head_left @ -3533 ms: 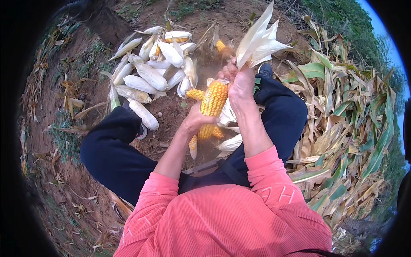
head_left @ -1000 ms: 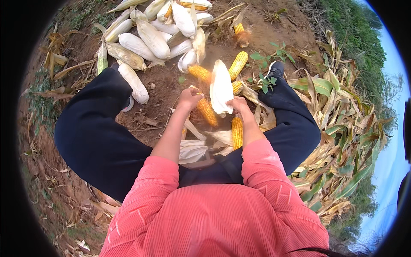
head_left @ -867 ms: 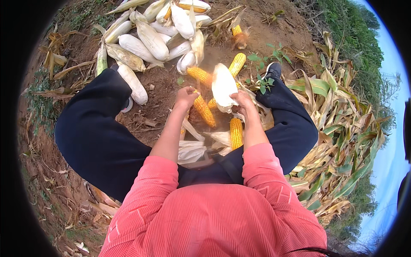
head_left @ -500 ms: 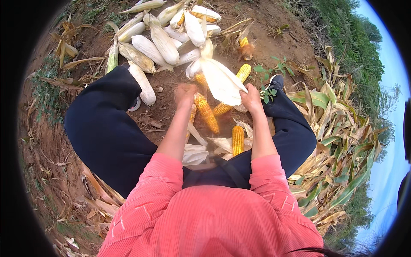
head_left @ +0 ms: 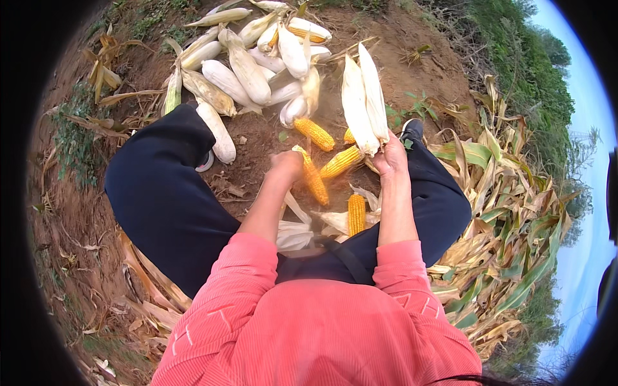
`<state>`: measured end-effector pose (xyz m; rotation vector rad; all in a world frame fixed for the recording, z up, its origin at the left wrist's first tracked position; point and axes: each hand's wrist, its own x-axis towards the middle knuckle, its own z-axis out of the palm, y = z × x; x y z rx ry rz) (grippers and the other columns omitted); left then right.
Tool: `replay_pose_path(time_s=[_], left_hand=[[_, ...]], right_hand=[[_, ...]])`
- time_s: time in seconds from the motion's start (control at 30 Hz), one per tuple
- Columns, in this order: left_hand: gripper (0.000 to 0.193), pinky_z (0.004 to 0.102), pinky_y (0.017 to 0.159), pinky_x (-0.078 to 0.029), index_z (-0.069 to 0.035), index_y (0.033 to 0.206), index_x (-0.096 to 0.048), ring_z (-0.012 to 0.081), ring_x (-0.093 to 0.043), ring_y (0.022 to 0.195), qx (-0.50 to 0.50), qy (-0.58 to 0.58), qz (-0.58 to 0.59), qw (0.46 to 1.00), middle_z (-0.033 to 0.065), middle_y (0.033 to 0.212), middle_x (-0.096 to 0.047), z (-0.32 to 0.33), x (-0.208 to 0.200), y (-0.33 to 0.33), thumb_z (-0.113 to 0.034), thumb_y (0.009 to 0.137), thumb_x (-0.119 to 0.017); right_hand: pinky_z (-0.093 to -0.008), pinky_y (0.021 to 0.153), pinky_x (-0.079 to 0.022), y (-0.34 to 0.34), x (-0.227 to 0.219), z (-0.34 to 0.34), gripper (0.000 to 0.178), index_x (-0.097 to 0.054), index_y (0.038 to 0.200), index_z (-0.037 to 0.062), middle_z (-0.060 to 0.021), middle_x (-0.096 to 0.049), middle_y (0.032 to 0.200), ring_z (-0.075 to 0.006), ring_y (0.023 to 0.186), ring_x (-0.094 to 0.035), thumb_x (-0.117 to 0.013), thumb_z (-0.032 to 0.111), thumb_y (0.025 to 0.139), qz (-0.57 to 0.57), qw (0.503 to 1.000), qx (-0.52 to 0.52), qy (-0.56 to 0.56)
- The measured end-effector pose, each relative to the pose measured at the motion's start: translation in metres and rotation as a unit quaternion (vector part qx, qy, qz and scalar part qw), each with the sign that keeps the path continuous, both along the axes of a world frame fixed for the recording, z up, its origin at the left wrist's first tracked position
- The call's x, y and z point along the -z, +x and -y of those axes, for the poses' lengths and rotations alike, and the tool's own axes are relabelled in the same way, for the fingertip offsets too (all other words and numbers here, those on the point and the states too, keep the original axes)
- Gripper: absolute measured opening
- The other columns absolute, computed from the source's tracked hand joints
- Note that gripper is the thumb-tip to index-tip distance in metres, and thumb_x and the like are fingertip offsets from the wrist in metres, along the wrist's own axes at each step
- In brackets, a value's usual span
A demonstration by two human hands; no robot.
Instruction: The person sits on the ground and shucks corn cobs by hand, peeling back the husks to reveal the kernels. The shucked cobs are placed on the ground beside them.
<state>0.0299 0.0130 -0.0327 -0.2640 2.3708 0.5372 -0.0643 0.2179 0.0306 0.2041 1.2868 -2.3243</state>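
My right hand [head_left: 391,158] is closed around the lower end of a pale corn husk [head_left: 359,106], whose two long leaves point away from me. My left hand [head_left: 287,167] is curled beside the top end of a bare yellow corn cob [head_left: 313,177]. Its fingers are partly hidden, so what they hold cannot be made out. Another bare cob [head_left: 341,162] lies between the hands, and a shorter-looking cob [head_left: 314,134] rests just beyond them. The husk mostly covers one more cob [head_left: 349,136]. Nearer my lap, a cob [head_left: 356,215] sits among loose husks [head_left: 295,235].
Several corn ears in pale husks [head_left: 244,67] lie heaped on the reddish soil [head_left: 418,45] ahead. Dry corn leaves [head_left: 502,212] pile up on the right. My dark-trousered legs [head_left: 164,186] frame the work area. Small green weeds [head_left: 421,106] grow near my right shoe [head_left: 412,128].
My right hand has swung the husk upright and slightly to the right, uncovering cobs beneath. My left hand has drawn back a little toward me.
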Motion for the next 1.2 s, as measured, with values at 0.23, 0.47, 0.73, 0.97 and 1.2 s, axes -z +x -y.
replay_pose_path(time_s=[0.23,0.47,0.73,0.97,1.2], left_hand=[[0.022,0.0487,0.091,-0.043,-0.004,0.099,-0.070,0.0319,-0.065,0.101,-0.093,0.036,-0.130,0.986,0.0135,0.106,-0.069,0.025,-0.034,-0.011,-0.014,0.082,-0.060],[0.091,0.0441,0.105,-0.035,-0.002,0.136,-0.043,0.0282,-0.050,0.121,-0.392,0.723,-0.094,0.562,0.0184,0.129,-0.053,0.017,-0.019,-0.013,-0.066,0.074,-0.064],[0.028,0.0392,0.077,-0.057,0.005,0.111,-0.056,0.0257,-0.067,0.085,-0.565,0.695,-0.159,0.416,0.0161,0.097,-0.065,0.022,0.017,-0.019,-0.013,0.090,-0.061],[0.035,0.0347,0.078,-0.055,-0.003,0.103,-0.058,0.0210,-0.064,0.080,-0.478,0.796,-0.108,0.355,0.0083,0.086,-0.063,0.013,-0.001,-0.010,-0.035,0.089,-0.064],[0.041,0.0257,0.050,-0.044,-0.004,0.104,-0.061,0.0101,-0.052,0.056,-0.521,0.675,-0.231,0.470,-0.0010,0.075,-0.058,0.023,0.004,-0.024,-0.033,0.079,-0.077]], right_hand=[[-0.0362,0.091,-0.051,0.008,-0.002,0.008,0.038,-0.053,0.126,-0.0030,-0.0136,-0.061,0.121,-0.0227,0.104,-0.063,-0.057,0.007,0.090,-0.022,0.999,-0.040,-0.028],[-0.0257,0.086,-0.047,0.024,0.008,0.032,0.032,-0.055,0.123,-0.0029,-0.0075,-0.064,0.109,-0.0105,0.095,-0.059,-0.049,0.001,0.092,-0.170,0.936,-0.182,0.249],[-0.0302,0.103,-0.035,0.046,0.023,0.057,0.062,-0.042,0.138,-0.0012,-0.0096,-0.053,0.131,-0.0180,0.121,-0.048,-0.062,0.028,0.088,-0.018,0.933,-0.317,0.171],[-0.0319,0.089,-0.043,0.067,0.060,0.071,0.039,-0.061,0.112,-0.0008,-0.0084,-0.065,0.100,-0.0187,0.097,-0.059,-0.066,0.017,0.077,-0.048,0.868,-0.399,0.292],[-0.0328,0.077,-0.045,0.039,0.100,0.052,0.034,-0.063,0.102,-0.0042,-0.0156,-0.067,0.091,-0.0229,0.083,-0.061,-0.057,0.022,0.080,-0.162,0.748,-0.451,0.460]])
